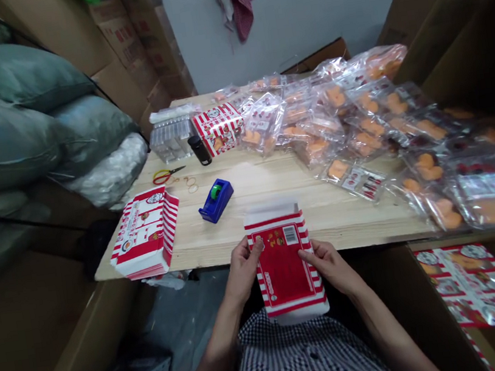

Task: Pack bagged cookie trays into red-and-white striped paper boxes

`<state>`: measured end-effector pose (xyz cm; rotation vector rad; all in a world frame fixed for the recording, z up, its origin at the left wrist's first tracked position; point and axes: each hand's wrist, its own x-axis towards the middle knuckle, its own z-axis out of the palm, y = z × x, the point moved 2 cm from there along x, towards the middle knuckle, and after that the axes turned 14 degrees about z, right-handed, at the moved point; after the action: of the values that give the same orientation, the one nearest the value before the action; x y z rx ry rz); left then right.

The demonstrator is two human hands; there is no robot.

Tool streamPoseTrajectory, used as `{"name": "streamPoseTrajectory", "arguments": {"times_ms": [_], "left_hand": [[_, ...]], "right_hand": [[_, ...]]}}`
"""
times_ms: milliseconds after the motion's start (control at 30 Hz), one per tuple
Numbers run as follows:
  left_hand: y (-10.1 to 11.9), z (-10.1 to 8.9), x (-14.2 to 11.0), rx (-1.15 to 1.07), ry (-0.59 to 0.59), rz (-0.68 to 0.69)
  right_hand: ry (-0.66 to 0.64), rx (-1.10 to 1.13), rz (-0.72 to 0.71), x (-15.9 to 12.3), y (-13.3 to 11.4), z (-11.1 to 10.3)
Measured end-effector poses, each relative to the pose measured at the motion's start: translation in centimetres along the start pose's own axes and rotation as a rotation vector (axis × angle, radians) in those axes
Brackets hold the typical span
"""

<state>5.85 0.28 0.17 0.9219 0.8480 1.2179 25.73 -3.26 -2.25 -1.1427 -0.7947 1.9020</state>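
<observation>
checked cloth (308,355) at the person's waist lies nearest the camera, and just above it both hands pinch a red-and-white carton (284,266) by its long sides. the left hand (243,269) has its thumb on the printed face, fingers curled mostly out of sight at the edge; the right hand (332,262) is closed likewise opposite. the carton hangs before the table (246,179), its blurred top flap reaching over the near edge, so a loosened pinch could drop it, and uneven squeezing could crease the card. beyond stands a blue tape dispenser (216,201), with scissors (167,175) to its left. a carton stack (144,234) sits at the near left corner, where a stray elbow might topple it; at right, heaped slippery-looking plastic packs (351,134) could slide off if nudged.
</observation>
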Motion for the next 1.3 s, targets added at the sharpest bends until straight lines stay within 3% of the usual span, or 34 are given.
{"name": "streamPoseTrajectory", "arguments": {"times_ms": [100,233,433,533,667,833,900,1067,1300], "left_hand": [[-0.3,-0.5,0.9,-0.085,-0.027,-0.044],[-1.7,-0.7,0.9,-0.097,0.046,-0.043],[-3.1,0.2,0.2,-0.054,-0.035,-0.077],[-2.8,0.3,0.4,-0.038,0.052,0.055],[-2.5,0.0,0.4,0.029,0.125,0.166],[-2.5,-1.2,0.4,0.139,0.009,0.065],[-2.4,-1.8,0.7,0.196,-0.019,0.055],[-1.9,-2.6,1.4,0.250,-0.006,0.098],[-1.8,-2.4,1.2,0.280,-0.085,0.091]], "right_hand": [[-0.063,0.008,0.034,-0.3,1.0,-0.3],[-0.068,0.035,0.088,-0.2,2.4,-0.9],[0.176,0.143,-0.021,1.1,1.9,-1.0],[0.262,0.156,-0.037,1.7,1.6,-0.6],[0.233,0.151,-0.002,1.8,1.7,-0.6],[0.159,0.122,0.087,1.5,1.8,-0.7],[0.184,0.125,0.046,1.2,1.6,-0.6],[0.338,0.072,-0.215,0.2,0.5,-0.6],[0.284,-0.081,-0.197,0.2,-1.3,-1.8]]}}
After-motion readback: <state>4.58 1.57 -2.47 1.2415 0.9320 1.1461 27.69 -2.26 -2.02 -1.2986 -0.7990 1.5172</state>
